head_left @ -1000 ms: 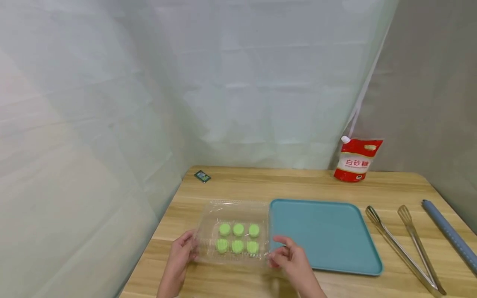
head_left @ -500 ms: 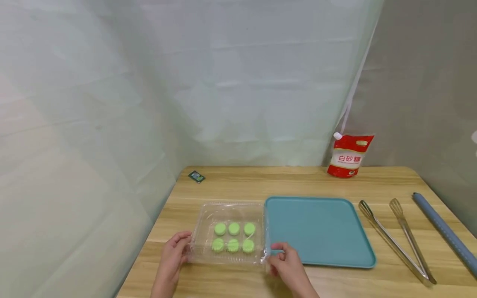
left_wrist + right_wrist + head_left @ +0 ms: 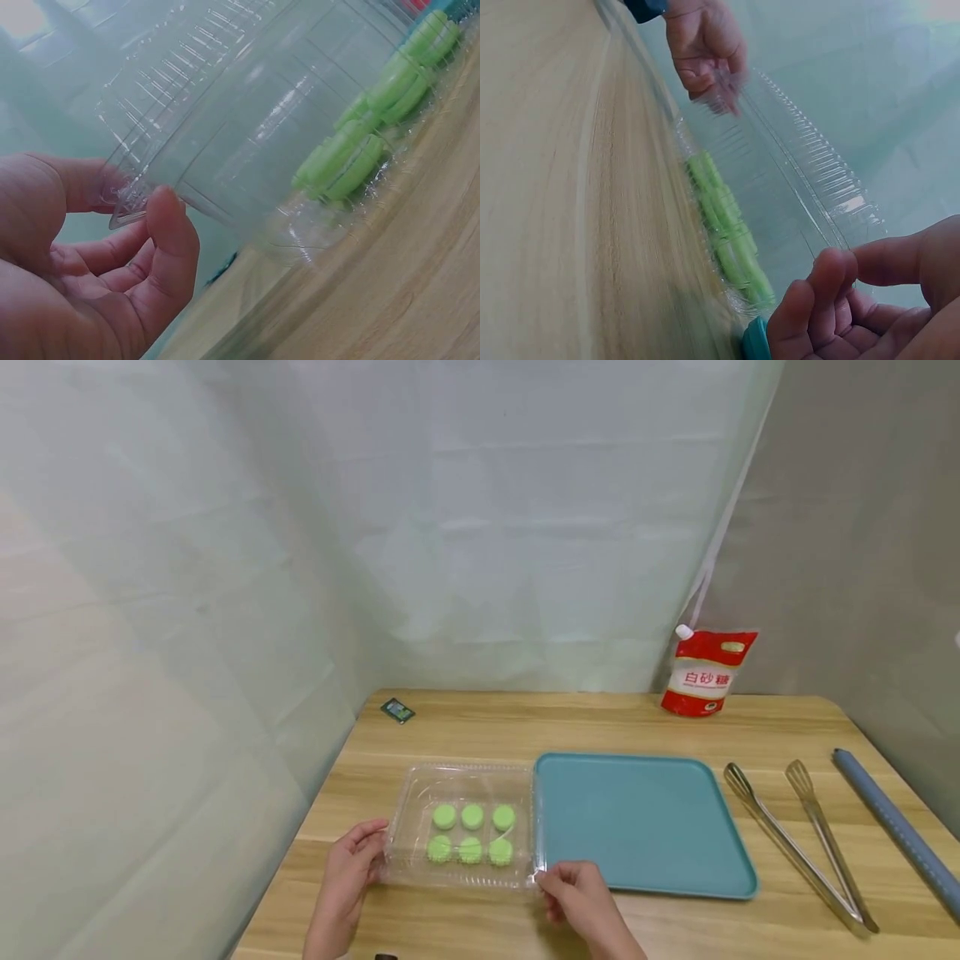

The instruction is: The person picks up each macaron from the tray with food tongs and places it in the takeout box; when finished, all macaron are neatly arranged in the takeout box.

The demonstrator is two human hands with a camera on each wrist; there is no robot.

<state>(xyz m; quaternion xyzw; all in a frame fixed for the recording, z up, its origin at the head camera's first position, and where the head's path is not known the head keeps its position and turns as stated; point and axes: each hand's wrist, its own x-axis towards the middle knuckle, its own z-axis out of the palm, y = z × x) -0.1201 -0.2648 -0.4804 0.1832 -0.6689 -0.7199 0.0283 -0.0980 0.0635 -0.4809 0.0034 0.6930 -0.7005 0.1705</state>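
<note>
Clear plastic clamshell box (image 3: pixel 461 827) of green round cakes (image 3: pixel 471 834): your left hand (image 3: pixel 351 877) and right hand (image 3: pixel 577 897) pinch its front corners, steadying it beside the teal tray (image 3: pixel 645 827).

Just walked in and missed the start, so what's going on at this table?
A person holds a clear plastic clamshell box at both near corners, the left hand pinching the lid's corner and the right hand doing likewise. Six green round cakes sit inside. A teal tray lies right beside the box, with metal tongs further right.
</note>
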